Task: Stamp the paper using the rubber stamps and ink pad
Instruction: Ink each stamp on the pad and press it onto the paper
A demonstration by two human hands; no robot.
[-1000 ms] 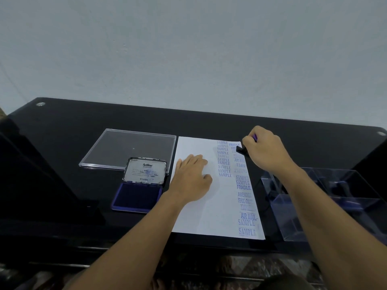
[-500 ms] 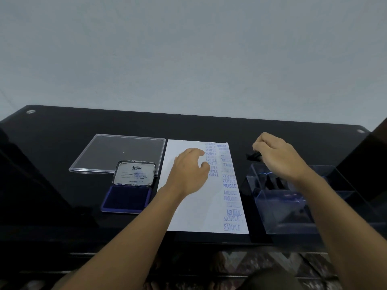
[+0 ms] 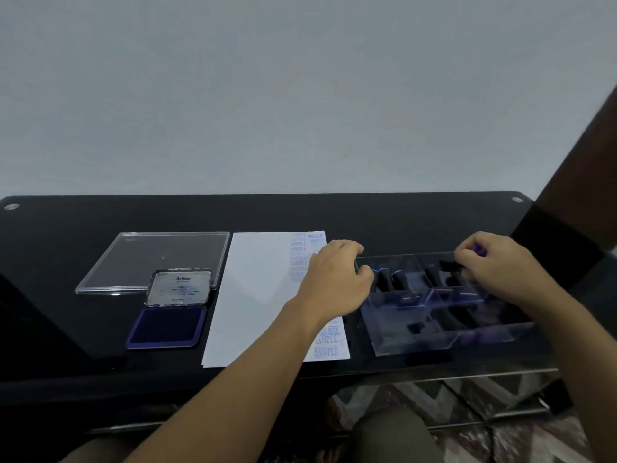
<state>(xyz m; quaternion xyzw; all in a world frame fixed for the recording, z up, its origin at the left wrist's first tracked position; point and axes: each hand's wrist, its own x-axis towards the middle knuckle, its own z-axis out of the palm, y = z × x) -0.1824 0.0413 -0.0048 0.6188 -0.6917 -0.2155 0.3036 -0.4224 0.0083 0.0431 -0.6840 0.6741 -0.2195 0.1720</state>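
Table: glossy black glass table [image 3: 300, 215], with a round metal fitting at each far corner.
Lid: flat clear plastic lid [image 3: 157, 259], lying on the table's left part.
Box: clear plastic compartment box [image 3: 417, 342], on the right part.
Wall: plain pale grey wall [image 3: 300, 95] behind.
Floor: zigzag-patterned floor [image 3: 434, 396].

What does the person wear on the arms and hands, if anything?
Nothing that shows. The left hand and the right hand carry no glove, ring, watch or bracelet that I can see. Both arms are bare up to the picture's edge, with no sleeve in view.
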